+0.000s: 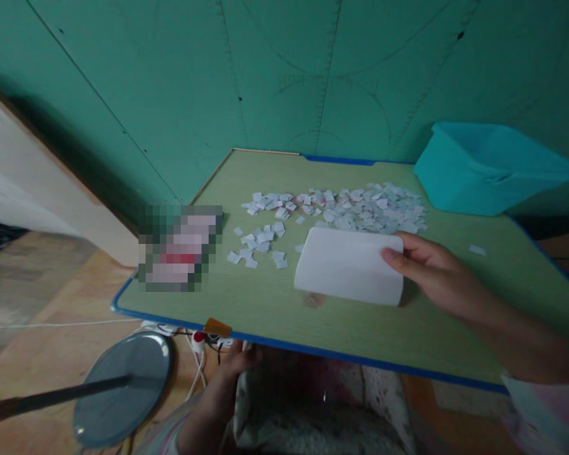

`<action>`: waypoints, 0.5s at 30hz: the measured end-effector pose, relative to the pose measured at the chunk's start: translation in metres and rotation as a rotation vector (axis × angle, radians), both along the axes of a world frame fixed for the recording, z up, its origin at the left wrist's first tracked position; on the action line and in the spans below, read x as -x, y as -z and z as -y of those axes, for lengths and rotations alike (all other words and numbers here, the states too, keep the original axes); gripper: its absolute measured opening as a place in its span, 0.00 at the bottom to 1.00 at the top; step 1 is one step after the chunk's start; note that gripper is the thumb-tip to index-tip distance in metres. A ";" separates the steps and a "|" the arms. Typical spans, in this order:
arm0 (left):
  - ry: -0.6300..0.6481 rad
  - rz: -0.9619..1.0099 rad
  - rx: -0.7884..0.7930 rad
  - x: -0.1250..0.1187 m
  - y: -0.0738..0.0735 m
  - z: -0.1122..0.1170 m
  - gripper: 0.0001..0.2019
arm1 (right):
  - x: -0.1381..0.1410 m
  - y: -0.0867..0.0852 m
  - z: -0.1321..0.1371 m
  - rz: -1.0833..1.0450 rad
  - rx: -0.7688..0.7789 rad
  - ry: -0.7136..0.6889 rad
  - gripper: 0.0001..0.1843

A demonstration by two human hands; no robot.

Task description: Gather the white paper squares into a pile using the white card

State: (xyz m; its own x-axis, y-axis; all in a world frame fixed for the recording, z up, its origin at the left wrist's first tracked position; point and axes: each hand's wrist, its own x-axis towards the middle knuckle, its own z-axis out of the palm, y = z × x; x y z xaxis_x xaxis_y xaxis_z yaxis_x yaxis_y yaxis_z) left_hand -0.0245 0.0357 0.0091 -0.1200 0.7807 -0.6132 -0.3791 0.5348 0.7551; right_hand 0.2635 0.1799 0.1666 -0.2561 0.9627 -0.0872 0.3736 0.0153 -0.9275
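My right hand [424, 268] is closed on the right end of a white sheet [348, 262], slightly curved like stiff paper, thumb on top. The sheet is held over the table, its far edge against many small white paper pieces [374, 208]. A smaller group of the pieces [260, 239] lies to the sheet's left. Below the table's front edge, my left hand [232, 373] is closed on the rim of a pale, stained cloth bag [382, 404]. The bag's mouth is dark inside and its contents cannot be made out.
The green-topped table [180, 303] has a blue edge and stands against a green wall [123, 95]. A turquoise bin [474, 177] stands at its back right. A pixelated object [183, 249] lies left. Below are a grey round lid [123, 392] with a stick and some cables [201, 366].
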 end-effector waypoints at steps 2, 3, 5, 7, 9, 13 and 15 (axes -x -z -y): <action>-0.022 0.002 -0.010 -0.005 -0.009 0.004 0.17 | -0.001 0.002 -0.001 -0.009 -0.009 0.024 0.13; -0.032 0.035 -0.008 -0.008 -0.014 0.005 0.16 | -0.002 0.002 -0.002 -0.013 -0.032 0.045 0.12; -0.037 0.137 -0.015 -0.013 -0.021 0.003 0.16 | -0.002 0.004 -0.004 -0.009 -0.077 0.085 0.11; -0.035 0.216 -0.021 -0.016 -0.024 0.000 0.15 | -0.001 0.004 -0.005 -0.001 -0.085 0.088 0.10; -0.021 0.174 -0.001 -0.016 -0.024 -0.002 0.13 | 0.002 0.004 -0.005 -0.004 -0.047 0.060 0.11; -0.002 0.064 -0.002 -0.013 -0.019 0.000 0.16 | 0.006 0.003 0.002 -0.025 0.091 -0.010 0.13; -0.008 0.106 -0.008 -0.011 -0.013 0.001 0.18 | 0.007 0.002 0.006 -0.022 0.134 -0.048 0.14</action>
State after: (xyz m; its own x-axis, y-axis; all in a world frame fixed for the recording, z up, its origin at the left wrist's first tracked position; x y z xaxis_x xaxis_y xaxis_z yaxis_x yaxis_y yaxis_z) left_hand -0.0134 0.0350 0.0220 -0.0608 0.7851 -0.6164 -0.4611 0.5257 0.7149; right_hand 0.2567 0.1742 0.1650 -0.3050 0.9293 -0.2084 0.3549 -0.0921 -0.9304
